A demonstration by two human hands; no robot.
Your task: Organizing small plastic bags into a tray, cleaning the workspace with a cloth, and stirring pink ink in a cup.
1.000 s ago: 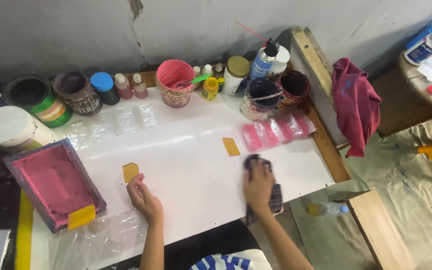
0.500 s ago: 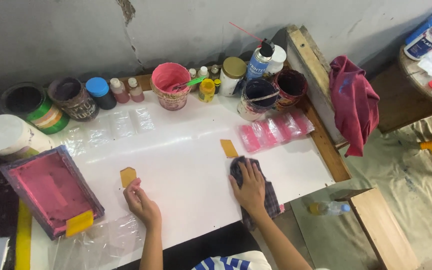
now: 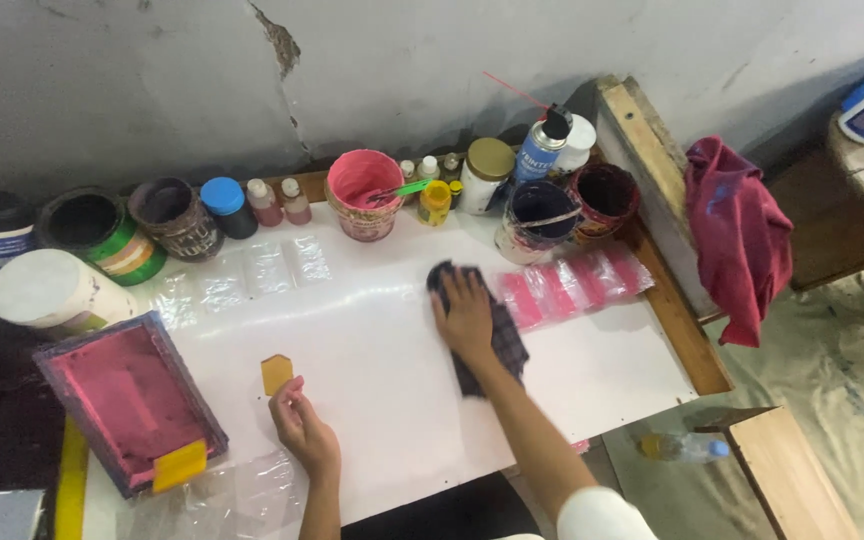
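Observation:
My right hand (image 3: 467, 315) presses flat on a dark checked rag (image 3: 500, 340) in the upper middle of the white tabletop (image 3: 372, 340). My left hand (image 3: 302, 430) rests lower left on the white surface, fingers curled, with its fingertips just below a small yellow card piece (image 3: 275, 373). Whether the fingers touch the card I cannot tell. A strip of pink-stained clear plastic pockets (image 3: 577, 285) lies just right of the rag.
Along the wall stand several paint pots, among them a pink bucket (image 3: 363, 192), a spray can (image 3: 540, 150) and small bottles. A pink-stained screen frame (image 3: 127, 400) with a yellow squeegee (image 3: 180, 465) lies at left. A red cloth (image 3: 737, 235) hangs on a wooden frame at right.
My right hand slid the rag up and left across the white surface, toward the pots. My left hand stayed beside the yellow card.

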